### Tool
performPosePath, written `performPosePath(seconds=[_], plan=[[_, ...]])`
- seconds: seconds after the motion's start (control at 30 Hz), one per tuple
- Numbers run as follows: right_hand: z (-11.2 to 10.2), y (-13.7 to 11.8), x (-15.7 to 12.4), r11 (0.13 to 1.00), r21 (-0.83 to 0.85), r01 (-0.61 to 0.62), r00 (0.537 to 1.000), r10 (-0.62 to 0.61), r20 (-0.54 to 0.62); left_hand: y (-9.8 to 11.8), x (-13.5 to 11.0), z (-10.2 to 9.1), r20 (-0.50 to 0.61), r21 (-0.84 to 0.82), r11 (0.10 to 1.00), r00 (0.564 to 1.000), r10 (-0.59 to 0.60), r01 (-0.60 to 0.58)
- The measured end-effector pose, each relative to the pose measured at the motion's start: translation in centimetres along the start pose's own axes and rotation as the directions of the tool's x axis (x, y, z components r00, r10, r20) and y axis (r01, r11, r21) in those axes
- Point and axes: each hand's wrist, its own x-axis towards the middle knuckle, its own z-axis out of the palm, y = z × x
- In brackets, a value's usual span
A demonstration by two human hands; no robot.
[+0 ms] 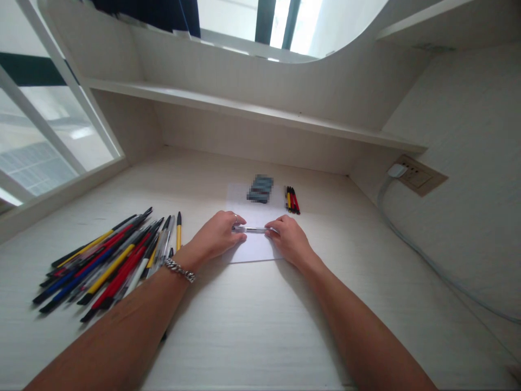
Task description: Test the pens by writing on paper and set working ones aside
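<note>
While your arms reached in from the bottom of the frame over the pale wood-grain bench (244, 336), your left hand (217, 234) and right hand (290, 239) met near the centre. The fingers (240, 220) of both hands were closed on opposite ends of a clear ballpoint pen (250, 229), which you held level across a sheet of white paper (254, 250). A chain bracelet (179, 270) circled your left wrist. Just left of that hand sprawled a loose pile of pens (101, 266) with blue, red, yellow and black barrels. Past the top edge of the sheet sat a pixelated object (259, 188), too blurred to name, and a small bunch of red and yellow pens (292, 200) lay to its right. At right, a white plug (396, 170) filled a wall socket (419, 175), its grey cable (411, 244) trailing down the wall. A white shelf (244, 106) ran above the bench, beside a window (40, 136) at upper left.
</note>
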Motion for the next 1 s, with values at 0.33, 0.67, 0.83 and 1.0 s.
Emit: performPosePath(seconds=[0.33, 0.67, 0.83, 1.0], plan=[[-1.1, -0.5, -1.1, 0.966, 0.238, 0.103, 0.986, -0.068, -0.149, 1.2, 0.1, 0.2, 0.004, -0.058, 0.990, 0.992, 0.128, -0.127], [-2.0, -0.5, -1.2, 0.824, 0.564, -0.054, 0.998, 0.066, -0.001, 2.1, -0.5, 0.0, -0.113, -0.246, 0.969, 0.994, -0.011, -0.017], [-1.2, -0.2, -0.9, 0.751, 0.647, -0.135, 0.991, 0.101, 0.090, 2.5, -0.4, 0.1, -0.128, -0.235, 0.971, 0.992, 0.013, -0.043], [-0.6, -0.2, -0.7, 0.713, 0.682, -0.164, 0.985, 0.155, 0.075, 2.4, -0.3, 0.4, -0.095, -0.269, 0.963, 0.995, -0.003, -0.023]])
